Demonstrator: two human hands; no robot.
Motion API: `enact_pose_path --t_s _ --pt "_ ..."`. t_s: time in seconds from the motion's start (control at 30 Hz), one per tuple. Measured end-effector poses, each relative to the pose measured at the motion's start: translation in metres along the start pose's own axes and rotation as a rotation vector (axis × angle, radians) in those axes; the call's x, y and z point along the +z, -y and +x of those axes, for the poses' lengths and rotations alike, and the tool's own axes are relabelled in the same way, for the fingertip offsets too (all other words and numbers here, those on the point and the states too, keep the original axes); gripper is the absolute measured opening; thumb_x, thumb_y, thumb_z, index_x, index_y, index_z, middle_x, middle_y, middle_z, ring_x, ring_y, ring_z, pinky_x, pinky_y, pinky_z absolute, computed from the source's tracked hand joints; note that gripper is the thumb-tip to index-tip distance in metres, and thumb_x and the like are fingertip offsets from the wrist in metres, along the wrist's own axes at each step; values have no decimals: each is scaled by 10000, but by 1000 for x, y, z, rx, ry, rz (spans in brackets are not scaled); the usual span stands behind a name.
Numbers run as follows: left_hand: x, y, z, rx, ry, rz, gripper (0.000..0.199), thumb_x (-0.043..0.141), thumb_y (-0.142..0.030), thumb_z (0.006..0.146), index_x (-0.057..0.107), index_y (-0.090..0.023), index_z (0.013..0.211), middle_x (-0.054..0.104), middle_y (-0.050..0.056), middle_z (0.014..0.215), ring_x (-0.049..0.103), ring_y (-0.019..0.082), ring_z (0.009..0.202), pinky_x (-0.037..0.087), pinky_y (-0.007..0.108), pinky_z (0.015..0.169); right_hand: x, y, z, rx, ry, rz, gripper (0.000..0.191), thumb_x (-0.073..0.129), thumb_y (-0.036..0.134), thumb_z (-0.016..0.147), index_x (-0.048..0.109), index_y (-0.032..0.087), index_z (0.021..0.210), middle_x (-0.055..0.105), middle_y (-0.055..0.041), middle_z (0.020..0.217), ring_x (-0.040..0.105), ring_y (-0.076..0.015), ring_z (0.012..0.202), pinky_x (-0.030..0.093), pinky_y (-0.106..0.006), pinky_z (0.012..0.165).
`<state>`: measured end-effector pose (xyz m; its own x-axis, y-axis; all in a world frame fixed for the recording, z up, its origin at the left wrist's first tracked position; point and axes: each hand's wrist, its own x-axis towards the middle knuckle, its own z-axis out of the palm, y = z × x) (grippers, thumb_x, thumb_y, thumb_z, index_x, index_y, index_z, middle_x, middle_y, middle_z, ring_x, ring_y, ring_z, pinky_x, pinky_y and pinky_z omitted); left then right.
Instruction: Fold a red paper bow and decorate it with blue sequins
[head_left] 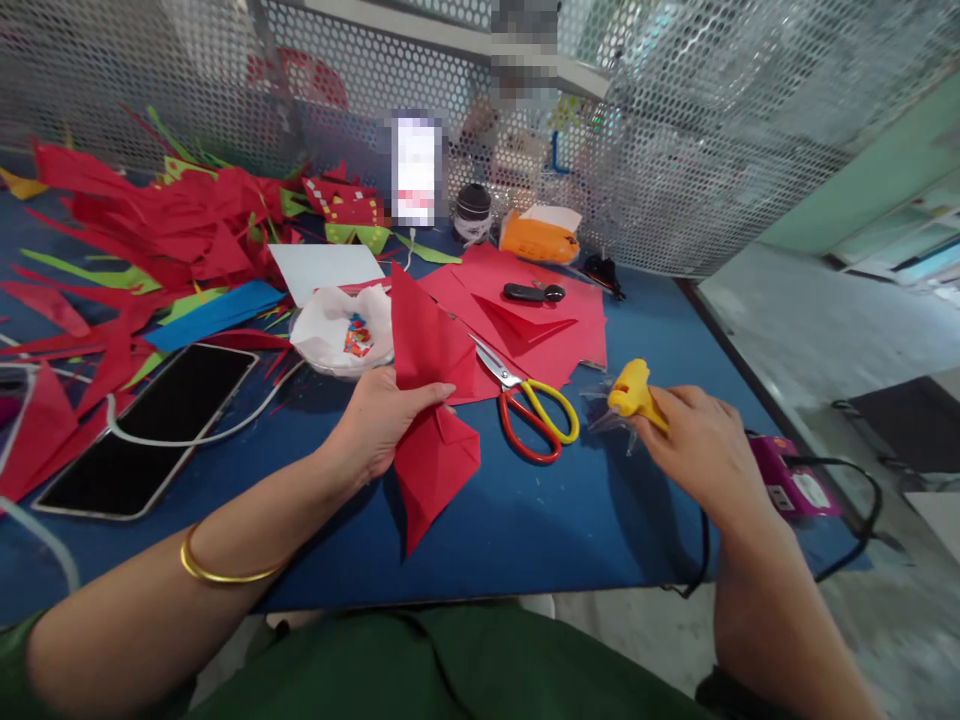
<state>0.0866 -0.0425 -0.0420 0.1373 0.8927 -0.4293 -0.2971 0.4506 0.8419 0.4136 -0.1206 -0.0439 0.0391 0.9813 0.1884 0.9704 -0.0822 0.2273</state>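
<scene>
My left hand (375, 420) pinches a folded piece of red paper (435, 460) between thumb and fingers, holding it above the blue table (540, 530). My right hand (697, 445) is closed round a yellow glue gun (634, 390), whose front end points left over some clear plastic (596, 405). Between the two hands lie scissors (529, 400) with one red and one yellow handle, their blades partly spread. More red paper (547, 320) is stacked behind them, with a small black tool (532, 292) on top.
Red and green paper scraps (202, 220) pile up at the left. Nearby are a dark phone (150, 430), a white cable (247, 425) and a lined bowl (315, 335). A lit phone (415, 170) leans against the perforated metal screen (675, 150). A purple box (795, 480) sits at the right edge.
</scene>
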Motion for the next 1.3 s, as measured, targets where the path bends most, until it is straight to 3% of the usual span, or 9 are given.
enact_pose_path --t_s 0.2,0.37,0.5,0.6,0.67,0.8,1.07,1.17,1.3 --pt "-1 0 -3 -46 78 -37 238 849 -124 612 710 -120 807 719 42 635 638 152 486 554 258 498 -16 6 -8 -53 -115 96 491 454 420 950 601 80 1271 659 -230 1152 621 -397 1074 480 -553 913" --pt "-3 1 -8 -121 233 -42 195 845 -155 648 742 -107 807 758 74 722 680 153 562 572 266 595 -56 70 -7 -87 -352 622 299 594 336 923 644 277 1212 671 -90 1211 630 -291 1132 484 -494 991" --pt "-3 3 -11 -131 320 4 209 857 -192 645 760 -106 809 774 92 765 696 168 608 572 284 647 -56 122 7 -83 -217 1072 347 705 244 823 630 284 1159 670 -55 1234 620 -251 1181 473 -483 1044" --pt "-3 1 -14 -110 346 39 167 839 -198 662 761 -106 777 756 76 693 661 154 540 552 279 601 -45 138 18 51 -18 1488 612 783 250 724 535 283 1282 706 -40 1154 664 -228 1106 509 -458 1002" --pt "-2 0 -15 -89 371 57 157 820 -194 678 769 -106 798 760 78 702 655 150 529 546 276 595 -39 141 21 121 112 1657 629 798 262 706 532 271 1276 736 -6 999 703 -201 965 540 -422 934" --pt "-1 0 -15 -101 399 60 186 783 -194 704 786 -118 873 778 91 758 673 155 573 552 276 615 -33 144 21 184 150 1708 519 795 287 720 595 250 1197 726 33 826 689 -158 782 547 -343 792" --pt "-2 1 -13 -63 435 124 266 781 -395 764 798 -140 840 786 82 809 695 155 698 525 234 674 -31 150 21 283 64 1745 409 781 291 715 631 226 1090 748 1 884 689 -162 817 541 -328 772" --pt "-1 3 -12 -33 372 210 236 867 -318 654 793 -144 796 789 80 807 706 169 736 529 238 708 -31 152 21 332 72 1769 416 797 304 685 640 227 1063 743 11 846 683 -153 773 542 -321 743" --pt "0 6 -13 -16 313 225 111 817 -228 677 790 -160 760 773 63 722 690 156 656 528 239 645 -31 154 20 334 113 1793 403 801 313 668 652 235 1035 750 12 843 695 -164 794 558 -352 790"
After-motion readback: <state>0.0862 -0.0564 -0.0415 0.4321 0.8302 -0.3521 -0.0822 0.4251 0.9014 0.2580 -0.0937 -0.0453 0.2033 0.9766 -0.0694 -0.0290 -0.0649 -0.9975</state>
